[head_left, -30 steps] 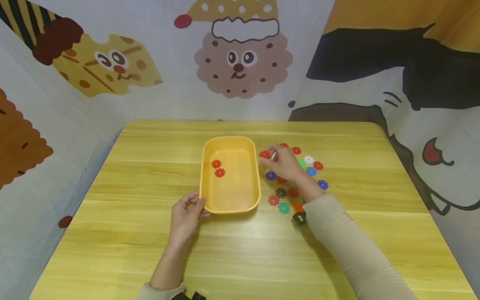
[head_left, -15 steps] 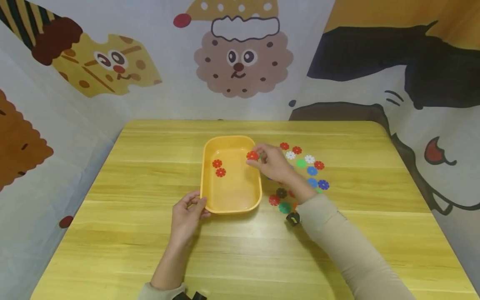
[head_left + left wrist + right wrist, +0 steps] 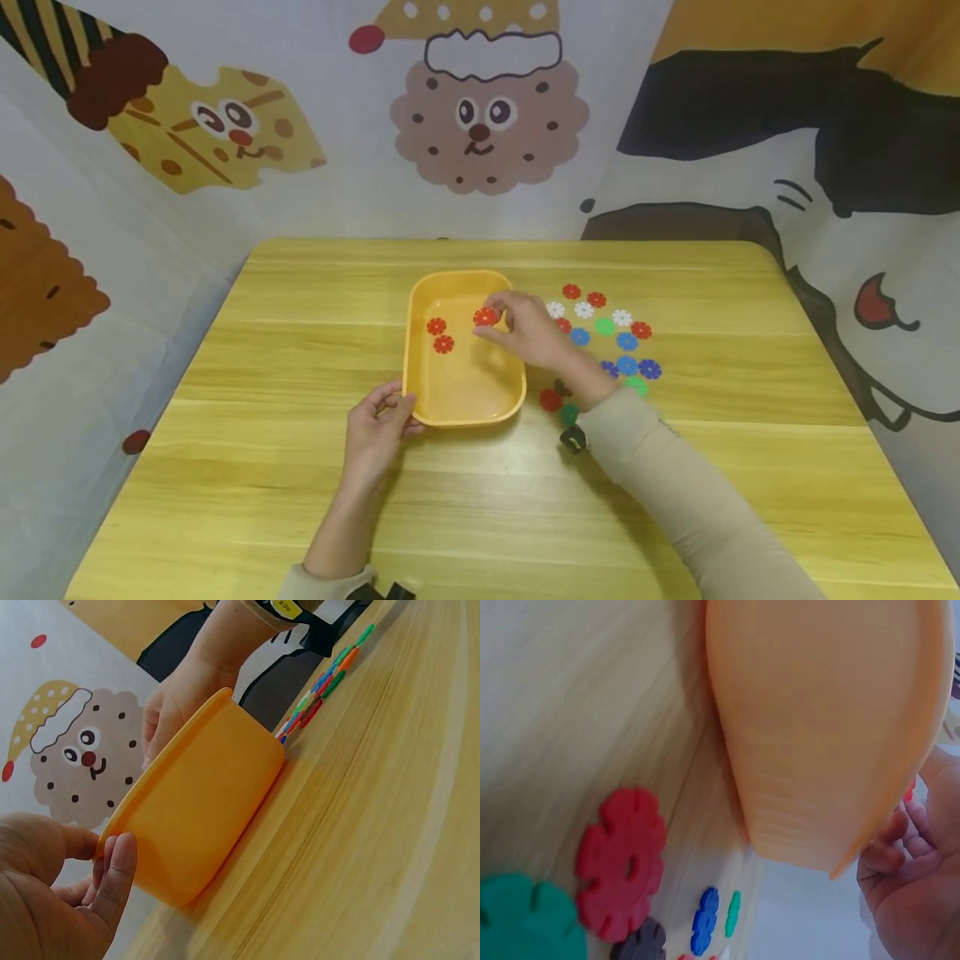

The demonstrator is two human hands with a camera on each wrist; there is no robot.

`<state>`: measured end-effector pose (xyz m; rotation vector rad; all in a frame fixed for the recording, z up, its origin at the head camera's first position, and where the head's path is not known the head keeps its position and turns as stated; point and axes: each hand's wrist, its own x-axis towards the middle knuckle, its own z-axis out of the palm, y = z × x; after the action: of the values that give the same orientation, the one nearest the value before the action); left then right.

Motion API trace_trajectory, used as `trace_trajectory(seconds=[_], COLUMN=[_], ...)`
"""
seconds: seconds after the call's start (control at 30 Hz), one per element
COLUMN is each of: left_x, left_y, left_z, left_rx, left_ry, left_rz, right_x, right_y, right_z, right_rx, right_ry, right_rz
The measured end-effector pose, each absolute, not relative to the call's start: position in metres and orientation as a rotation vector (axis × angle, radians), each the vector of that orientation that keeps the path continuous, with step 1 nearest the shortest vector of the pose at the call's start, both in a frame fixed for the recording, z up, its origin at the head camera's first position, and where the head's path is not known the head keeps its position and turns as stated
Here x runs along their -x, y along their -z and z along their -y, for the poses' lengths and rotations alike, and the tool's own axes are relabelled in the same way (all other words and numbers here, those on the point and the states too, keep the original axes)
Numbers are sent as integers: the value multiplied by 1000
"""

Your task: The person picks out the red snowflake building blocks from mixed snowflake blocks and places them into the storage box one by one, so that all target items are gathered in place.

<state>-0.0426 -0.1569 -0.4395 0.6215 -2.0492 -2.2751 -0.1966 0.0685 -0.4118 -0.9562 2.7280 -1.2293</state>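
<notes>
Head: yellow tray contains two red discs.

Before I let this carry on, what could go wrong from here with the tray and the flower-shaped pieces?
The red piece pinched by the right hand above the tray could slip and land on the two red pieces inside. The left hand holds only the near left corner, so a knock might turn the tray. The right sleeve reaches in close to the loose pieces and could brush some aside.
</notes>
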Motion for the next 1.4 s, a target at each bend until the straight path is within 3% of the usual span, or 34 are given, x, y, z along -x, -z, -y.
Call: trace_trajectory(seconds=[0.93, 1.4], left_x=[42, 41], left_y=[441, 439], left_z=[157, 159], left_rx=[-576, -577], left_ry=[2250, 2265], left_rz=[2061, 2061], right_x=[190, 188], right_y=[412, 431], right_z=[-21, -5], right_rx=[859, 897], right_ry=[920, 753], right_rz=[-2601, -2565])
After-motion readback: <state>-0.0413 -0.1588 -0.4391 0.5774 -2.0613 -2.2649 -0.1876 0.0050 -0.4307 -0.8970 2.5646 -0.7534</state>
